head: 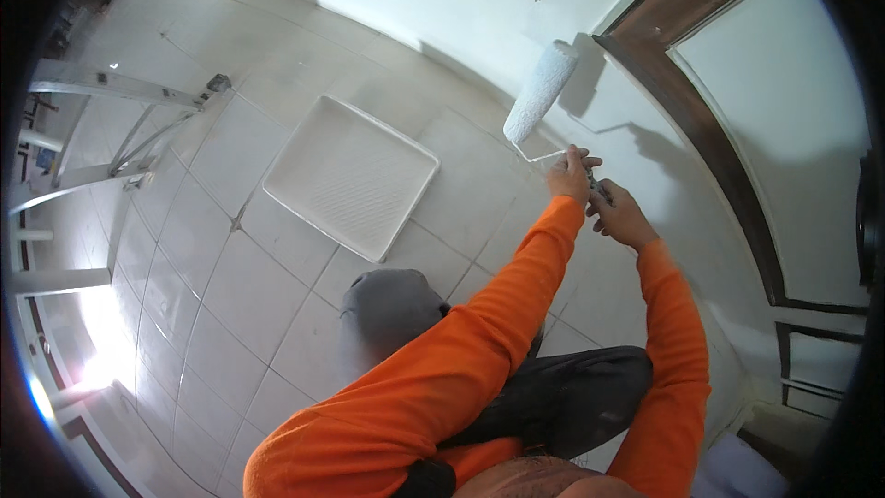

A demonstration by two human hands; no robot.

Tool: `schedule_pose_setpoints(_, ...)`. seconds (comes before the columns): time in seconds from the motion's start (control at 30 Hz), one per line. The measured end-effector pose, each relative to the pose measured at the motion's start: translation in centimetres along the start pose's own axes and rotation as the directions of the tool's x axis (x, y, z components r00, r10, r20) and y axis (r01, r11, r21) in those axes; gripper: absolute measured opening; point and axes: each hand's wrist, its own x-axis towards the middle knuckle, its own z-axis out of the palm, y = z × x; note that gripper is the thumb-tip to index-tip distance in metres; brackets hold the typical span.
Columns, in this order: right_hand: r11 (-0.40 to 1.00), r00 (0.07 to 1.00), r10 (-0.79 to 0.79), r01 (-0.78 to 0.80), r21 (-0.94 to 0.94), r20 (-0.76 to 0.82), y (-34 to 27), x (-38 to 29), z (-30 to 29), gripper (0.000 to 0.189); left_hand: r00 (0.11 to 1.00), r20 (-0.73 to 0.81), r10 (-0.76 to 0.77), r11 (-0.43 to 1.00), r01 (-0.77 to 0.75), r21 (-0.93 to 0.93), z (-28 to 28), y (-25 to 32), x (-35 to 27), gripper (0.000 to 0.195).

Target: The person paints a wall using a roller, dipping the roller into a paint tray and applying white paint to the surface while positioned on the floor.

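A paint roller with a white nap cover (543,91) is held out ahead of me, tilted, beside the lower white wall. Its shadow falls on the wall; whether the cover touches the surface I cannot tell. My left hand (570,176) grips the front of the handle, close to the bent wire frame (536,158). Farther back, my right hand (621,213) holds the rear of the same handle, and the fingers hide most of it. A white paint tray (352,176) with a ribbed bottom lies on the tiled floor, left of both hands.
Pale tiles (242,283) cover the floor. A metal stepladder (114,86) stands at the left, near a bright lamp (97,370). Brown-trimmed white panelling (781,90) rises on the right. My grey-clad knee (394,315) and dark-clad knee (588,387) are below my arms.
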Motion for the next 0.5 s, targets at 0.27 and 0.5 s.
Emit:
schedule_pose_setpoints(0.27,0.947,0.935,-0.275,0.223,-0.233,-0.222,0.6,2.3,0.2,0.042,0.987,0.147,0.065,0.989,-0.044,-0.143,-0.4,0.3,0.8,0.045)
schedule_pose_setpoints(0.5,0.921,0.893,-0.339,0.251,-0.298,-0.296,4.5,6.7,2.0,0.042,0.9,0.435,0.006,0.983,-0.085,0.162,-3.9,1.5,2.9,0.074)
